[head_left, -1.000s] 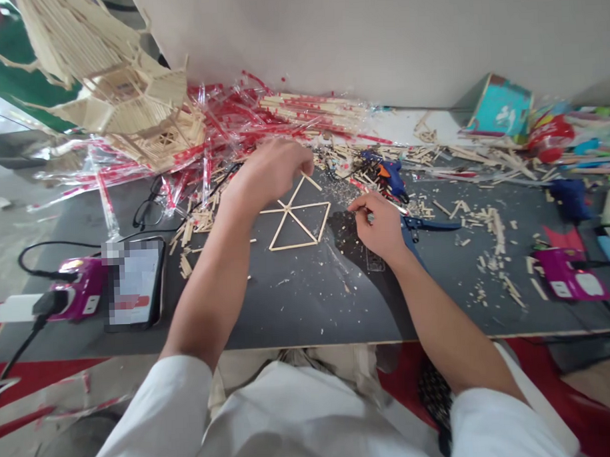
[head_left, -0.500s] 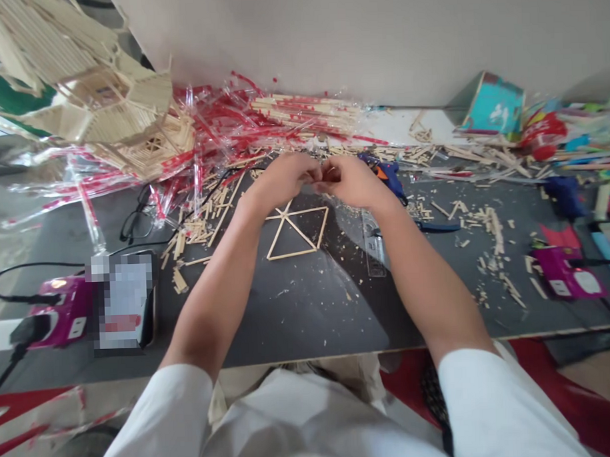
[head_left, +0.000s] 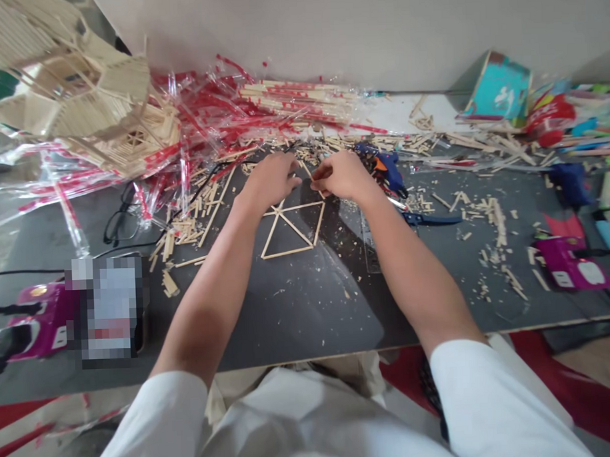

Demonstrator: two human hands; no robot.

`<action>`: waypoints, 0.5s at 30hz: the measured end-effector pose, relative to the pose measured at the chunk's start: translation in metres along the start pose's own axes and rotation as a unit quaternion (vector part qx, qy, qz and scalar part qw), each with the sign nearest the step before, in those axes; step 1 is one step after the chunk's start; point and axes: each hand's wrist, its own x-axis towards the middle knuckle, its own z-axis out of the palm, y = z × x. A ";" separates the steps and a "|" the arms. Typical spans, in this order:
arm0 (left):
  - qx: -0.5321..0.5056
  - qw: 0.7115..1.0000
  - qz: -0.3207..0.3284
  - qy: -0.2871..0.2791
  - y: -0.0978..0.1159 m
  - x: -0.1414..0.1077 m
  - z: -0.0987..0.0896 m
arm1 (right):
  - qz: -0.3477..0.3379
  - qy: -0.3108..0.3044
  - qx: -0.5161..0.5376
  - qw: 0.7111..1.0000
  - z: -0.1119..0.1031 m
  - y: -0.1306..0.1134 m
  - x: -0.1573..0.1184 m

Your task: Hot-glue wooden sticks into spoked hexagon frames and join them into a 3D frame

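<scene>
A flat frame of thin wooden sticks (head_left: 295, 227), with spokes meeting at a hub, lies on the dark table (head_left: 308, 308). Above its upper left part is my left hand (head_left: 276, 178), its thumb and fingers apart with nothing between them. My right hand (head_left: 340, 176) is just beyond the frame's upper right corner, thumb and fingers pinched on a thin wooden stick (head_left: 305, 168) that slants up and to the left. My forearms flank the frame.
Stick offcuts (head_left: 185, 229), a blue glue gun (head_left: 390, 172), blue-handled pliers (head_left: 429, 219) and a clear ruler (head_left: 370, 246) surround the work. Red plastic wrappers (head_left: 205, 112) lie behind. A large stick model (head_left: 85, 96) stands back left, a phone (head_left: 112, 305) front left.
My hands have moved apart from each other. My left hand has opened and shifted left, while a stick now shows at my right fingertips. The view has shifted slightly.
</scene>
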 end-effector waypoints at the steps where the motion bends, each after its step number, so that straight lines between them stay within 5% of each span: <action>1: 0.001 1.000 0.005 0.001 0.001 0.000 0.003 | 0.000 0.005 -0.001 1.000 0.002 0.003 0.001; 7: 0.003 1.000 0.009 0.010 0.000 0.000 0.008 | -0.017 -0.009 -0.066 0.998 0.006 0.000 0.003; 15: 0.024 1.000 -0.005 -0.012 -0.007 0.003 0.006 | 0.126 -0.030 -0.168 0.977 -0.003 -0.078 -0.018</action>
